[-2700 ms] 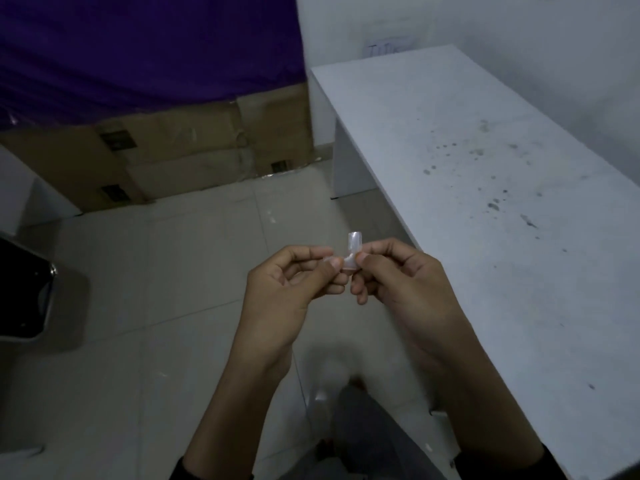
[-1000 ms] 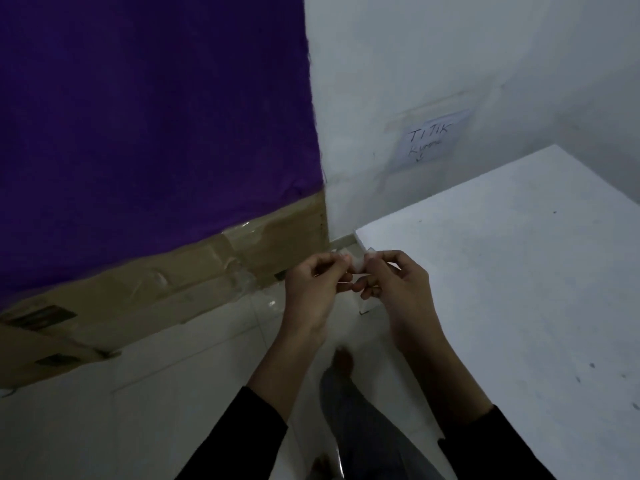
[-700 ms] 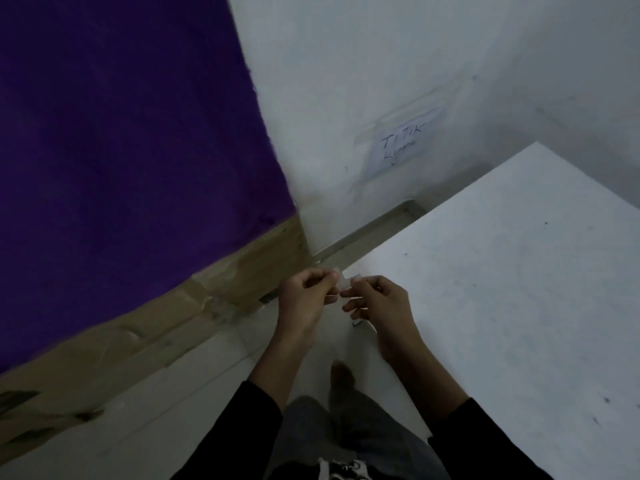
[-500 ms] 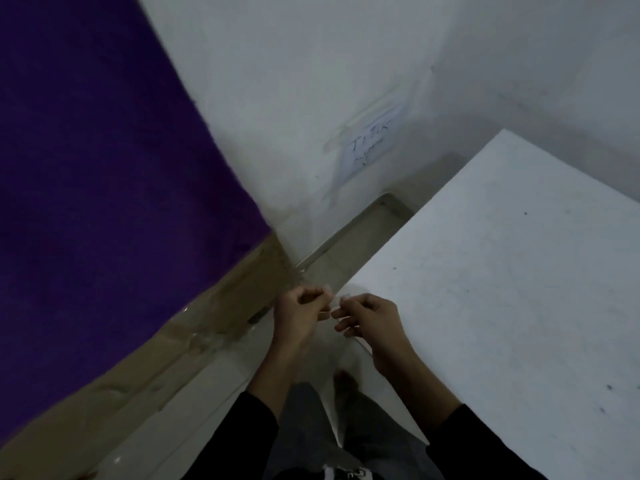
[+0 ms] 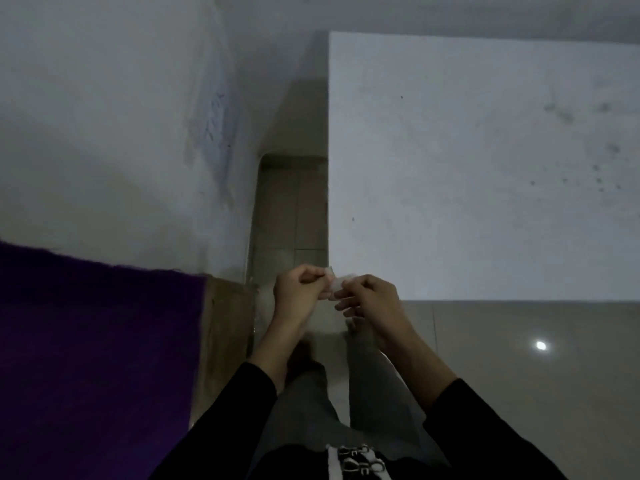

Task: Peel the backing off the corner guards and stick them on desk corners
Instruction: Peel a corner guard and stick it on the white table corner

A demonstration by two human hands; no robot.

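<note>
Centre of the frame, just off the desk's (image 5: pixel 485 168) near-left corner: left hand (image 5: pixel 294 294) and right hand (image 5: pixel 369 296) both pinched on one small clear corner guard (image 5: pixel 331 282), fingertips nearly touching. The guard looks tiny, light and soft, likely slick plastic with a thin backing; it is too blurred to tell if the backing is off. Best held by the edges, keeping fingers off the adhesive face. The desk top is white, flat and speckled with dark spots at the right. A white wall (image 5: pixel 104 116) fills the upper left, a purple cloth (image 5: pixel 86 341) the lower left, and glossy floor tile (image 5: pixel 519 358) the lower right. The room is dim.
</note>
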